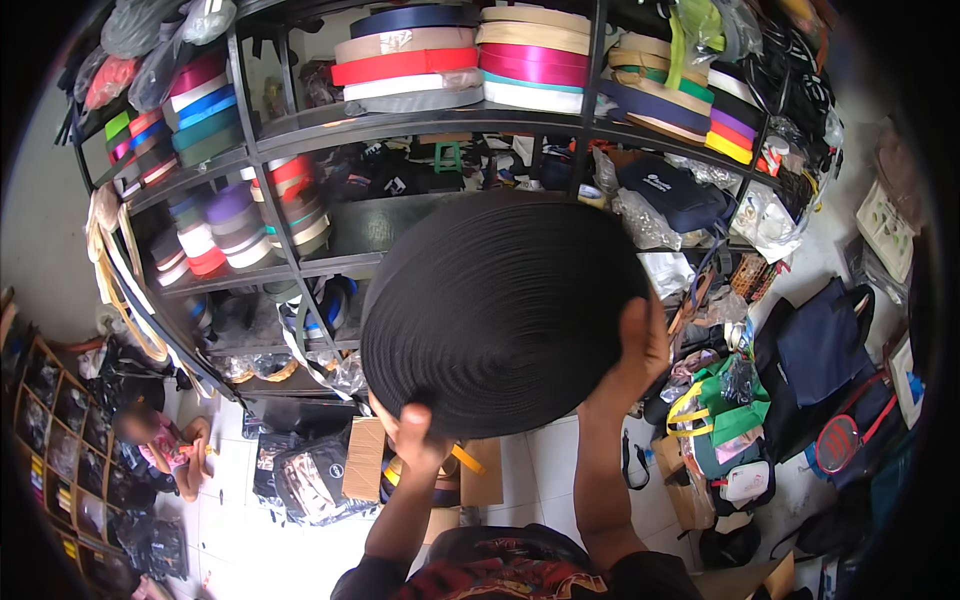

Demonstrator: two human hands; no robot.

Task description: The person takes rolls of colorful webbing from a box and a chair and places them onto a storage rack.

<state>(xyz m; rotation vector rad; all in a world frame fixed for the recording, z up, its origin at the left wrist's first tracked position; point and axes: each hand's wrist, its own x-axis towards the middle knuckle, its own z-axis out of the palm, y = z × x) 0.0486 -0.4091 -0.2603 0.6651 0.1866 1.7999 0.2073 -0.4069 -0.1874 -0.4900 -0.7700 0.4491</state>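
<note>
Between my two hands is a large, flat roll of black webbing tape (500, 310), wound in a tight spiral and held up before the shelves. My left hand (415, 440) grips its lower left edge, thumb on the face and fingers mostly hidden behind. On the right rim sits my right hand (635, 350), its thumb pressed on the face and the other fingers behind the roll. Beyond the roll, a black metal shelf rack (360, 130) carries rolls of coloured tape; a bare stretch of shelf (370, 225) shows just left of the roll.
A cardboard box (365, 460) and packed bags (310, 480) stand on the tiled floor below. To the right lie a green bag (735, 400), a racket (845, 440) and dark bags (825, 335). At the lower left a person (165, 445) sits near a wooden cubby shelf (60, 440).
</note>
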